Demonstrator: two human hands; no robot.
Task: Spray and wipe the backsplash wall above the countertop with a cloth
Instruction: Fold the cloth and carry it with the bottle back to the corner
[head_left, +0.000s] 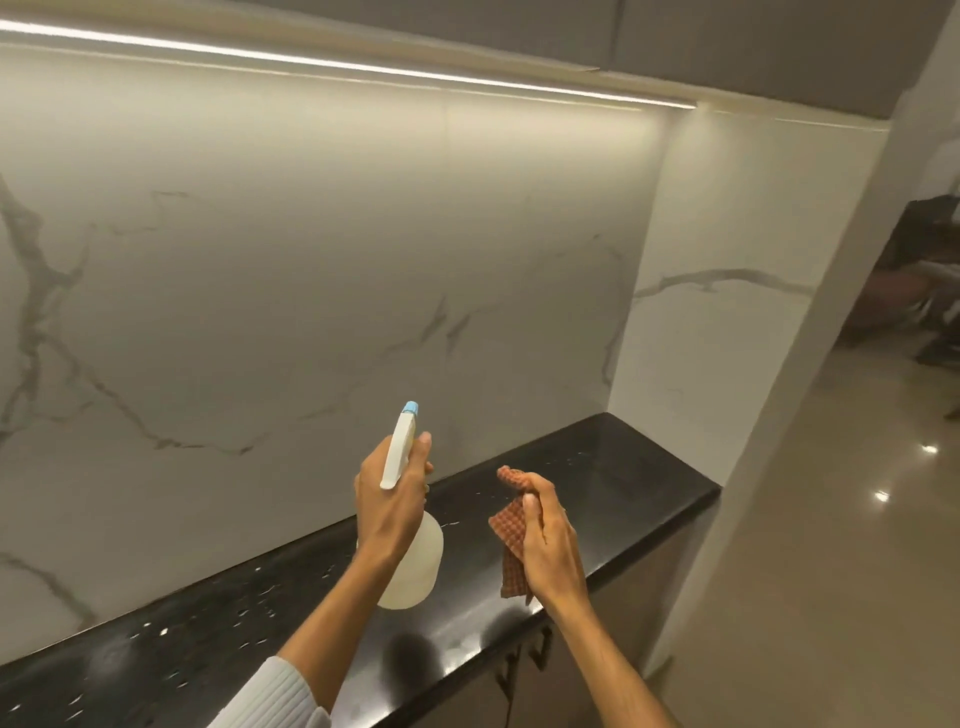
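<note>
Left hand (390, 506) gripping spray bottle (413, 564), right hand (549, 543) closed on cloth (508, 530), both above counter (597, 467) front edge; backsplash (311, 286) open ahead.

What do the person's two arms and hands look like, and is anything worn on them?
The left arm has a white ribbed sleeve pushed up above the elbow; its forearm is bare. The right arm shows no sleeve in view. The left hand and right hand are bare: no gloves, rings, watch or bracelet are visible.
</note>
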